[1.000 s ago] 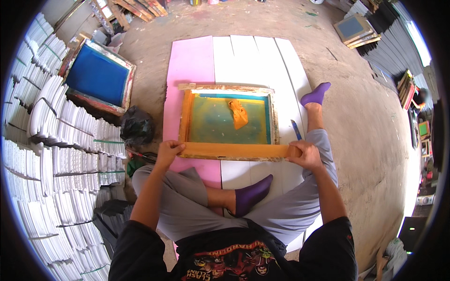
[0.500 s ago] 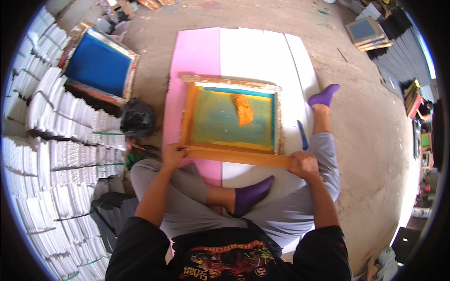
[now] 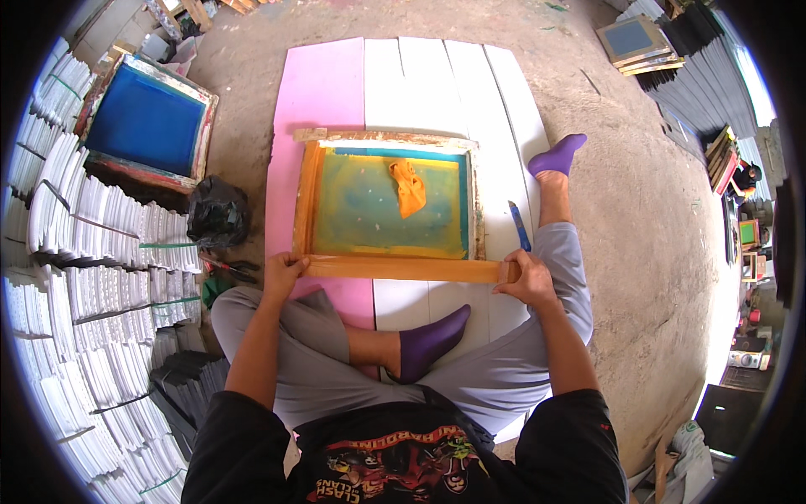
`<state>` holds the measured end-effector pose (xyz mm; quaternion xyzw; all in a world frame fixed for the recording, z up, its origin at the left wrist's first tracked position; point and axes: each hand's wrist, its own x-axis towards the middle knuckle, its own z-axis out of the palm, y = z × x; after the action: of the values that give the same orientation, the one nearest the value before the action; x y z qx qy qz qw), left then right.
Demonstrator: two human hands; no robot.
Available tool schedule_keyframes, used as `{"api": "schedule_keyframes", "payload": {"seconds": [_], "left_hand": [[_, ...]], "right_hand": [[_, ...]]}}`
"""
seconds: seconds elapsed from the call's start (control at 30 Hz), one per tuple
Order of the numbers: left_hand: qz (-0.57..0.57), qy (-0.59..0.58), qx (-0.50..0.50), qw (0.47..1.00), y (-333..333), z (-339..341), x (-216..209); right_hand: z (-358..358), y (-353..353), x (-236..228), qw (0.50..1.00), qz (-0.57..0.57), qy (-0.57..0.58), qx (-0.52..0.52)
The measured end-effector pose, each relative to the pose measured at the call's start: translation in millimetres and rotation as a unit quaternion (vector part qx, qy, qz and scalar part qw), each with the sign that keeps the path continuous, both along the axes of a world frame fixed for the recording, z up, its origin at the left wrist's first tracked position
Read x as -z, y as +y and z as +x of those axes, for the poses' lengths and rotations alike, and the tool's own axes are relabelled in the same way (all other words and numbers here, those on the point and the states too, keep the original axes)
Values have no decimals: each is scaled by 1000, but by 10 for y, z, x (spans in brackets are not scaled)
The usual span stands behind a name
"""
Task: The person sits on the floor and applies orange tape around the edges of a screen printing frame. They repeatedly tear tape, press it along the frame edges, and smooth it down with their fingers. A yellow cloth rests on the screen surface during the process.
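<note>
left fingers [image 3: 296, 265] pinching one end of that stretched brown tape [image 3: 403, 268], right fingers [image 3: 510, 288] gripping its roll [image 3: 505, 272], right along the near side of the screen frame [image 3: 478, 202]

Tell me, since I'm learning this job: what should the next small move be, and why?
Probably press the brown tape onto the near side of the wooden frame. It is stretched along that side, between the left hand at one end and the right hand with the roll at the other, and a similar strip already lines the frame's left side.
</note>
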<state>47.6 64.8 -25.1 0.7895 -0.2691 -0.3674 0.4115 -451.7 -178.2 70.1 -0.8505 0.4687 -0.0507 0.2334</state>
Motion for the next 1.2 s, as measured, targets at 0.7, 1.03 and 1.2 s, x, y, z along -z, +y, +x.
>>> {"api": "schedule_keyframes", "payload": {"seconds": [0.7,1.03,1.2], "left_hand": [[18,-65,1,998,3,-15,90],[39,-154,17,987,-51,-126,-72],[39,-159,20,986,-52,-125,-2]], "right_hand": [[-161,3,186,997,-33,-1,-70],[-34,-1,246,980,-128,80,-128],[-18,-18,301,975,-137,104,-137]]}}
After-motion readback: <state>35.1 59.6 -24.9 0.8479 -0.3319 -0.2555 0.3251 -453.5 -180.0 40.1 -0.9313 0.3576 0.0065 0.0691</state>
